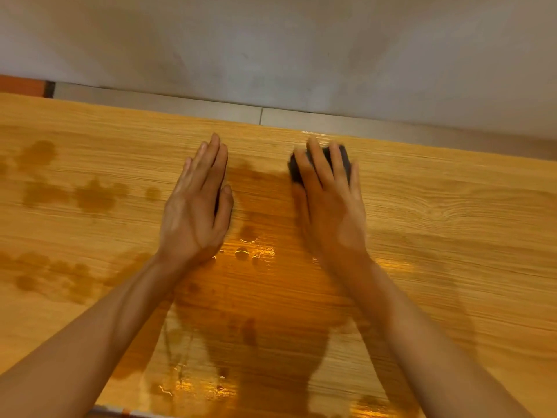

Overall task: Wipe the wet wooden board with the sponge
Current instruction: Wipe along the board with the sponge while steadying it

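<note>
— Pressing down on the sponge is the right hand, yes? How do the fingers lie?

— Straight and spread across the top of it, flat, not curled round it. The sponge is dark and mostly hidden under them; only its far edge and corners show between and beside the fingers.

— Where is it on the wooden board?

— Near the far edge, a little right of the middle. The edge just beyond it glistens.

— And the left hand?

— Flat on the board, palm down, fingers straight and close together, thumb alongside. It holds nothing and lies well apart from the sponge.

— How wet is the wood?

— A big dark wet patch runs between the two forearms toward the near edge, with shiny drops just below the left wrist and more shine along the near edge. Scattered darker damp blotches lie off to the left. The right part of the board looks paler.

— Anything past the board?

— A strip of grey tile, then a grey wall. At far left there is a bit of orange, too small to make out.
</note>
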Demonstrator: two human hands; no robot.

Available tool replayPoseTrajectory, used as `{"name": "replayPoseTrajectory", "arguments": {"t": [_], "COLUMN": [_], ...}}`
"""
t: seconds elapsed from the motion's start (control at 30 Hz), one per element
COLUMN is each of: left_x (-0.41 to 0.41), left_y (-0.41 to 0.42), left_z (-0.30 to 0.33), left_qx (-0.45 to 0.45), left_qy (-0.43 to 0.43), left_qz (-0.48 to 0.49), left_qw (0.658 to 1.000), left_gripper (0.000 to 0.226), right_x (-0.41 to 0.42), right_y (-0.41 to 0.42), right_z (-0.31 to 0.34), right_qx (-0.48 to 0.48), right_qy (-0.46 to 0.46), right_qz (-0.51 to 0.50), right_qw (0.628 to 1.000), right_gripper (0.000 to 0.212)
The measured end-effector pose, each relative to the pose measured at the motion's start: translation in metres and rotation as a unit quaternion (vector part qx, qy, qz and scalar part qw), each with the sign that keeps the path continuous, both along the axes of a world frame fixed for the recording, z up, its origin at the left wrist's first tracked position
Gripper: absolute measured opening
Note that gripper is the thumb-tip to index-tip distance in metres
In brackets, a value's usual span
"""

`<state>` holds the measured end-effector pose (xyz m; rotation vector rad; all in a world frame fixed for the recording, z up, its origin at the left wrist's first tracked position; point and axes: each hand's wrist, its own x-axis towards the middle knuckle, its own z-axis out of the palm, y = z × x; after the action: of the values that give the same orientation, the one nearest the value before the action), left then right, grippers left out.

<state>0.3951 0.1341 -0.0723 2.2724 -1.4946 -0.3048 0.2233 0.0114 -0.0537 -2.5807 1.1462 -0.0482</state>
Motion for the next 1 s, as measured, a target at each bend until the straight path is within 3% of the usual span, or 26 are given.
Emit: {"name": "replayPoseTrajectory", "arguments": {"t": [0.17,0.3,0.43,0.6,0.87,1.0], "left_x": [0.002,0.000,0.000,0.000,-0.002,-0.004], "left_y": [0.003,0.004,0.002,0.002,-0.001,0.000], "left_z": [0.004,0.006,0.006,0.004,0.005,0.012], "left_qx": [0.000,0.006,0.002,-0.003,0.012,0.030], "left_qy": [0.006,0.016,0.018,0.004,0.006,0.006], "left_qz": [-0.007,-0.014,-0.007,0.003,0.012,0.002], "left_qw": [1.000,1.000,1.000,1.000,1.000,1.000], "left_gripper": [0.056,0.057,0.056,0.055,0.057,0.059], "right_x": [0.068,0.022,-0.053,-0.026,0.122,0.110], "right_y": [-0.043,-0.060,-0.093,-0.093,-0.031,-0.034], "right_z": [-0.008,0.000,0.009,0.009,-0.003,-0.002], "right_qx": [0.021,-0.003,-0.041,-0.034,0.007,0.037], "right_qy": [0.001,-0.024,0.004,0.035,0.035,-0.009], "right_qz": [-0.051,-0.030,-0.105,-0.202,-0.053,0.000], "right_qw": [0.998,0.999,0.994,0.978,0.998,0.999], "right_gripper": [0.045,0.036,0.037,0.046,0.041,0.040]}}
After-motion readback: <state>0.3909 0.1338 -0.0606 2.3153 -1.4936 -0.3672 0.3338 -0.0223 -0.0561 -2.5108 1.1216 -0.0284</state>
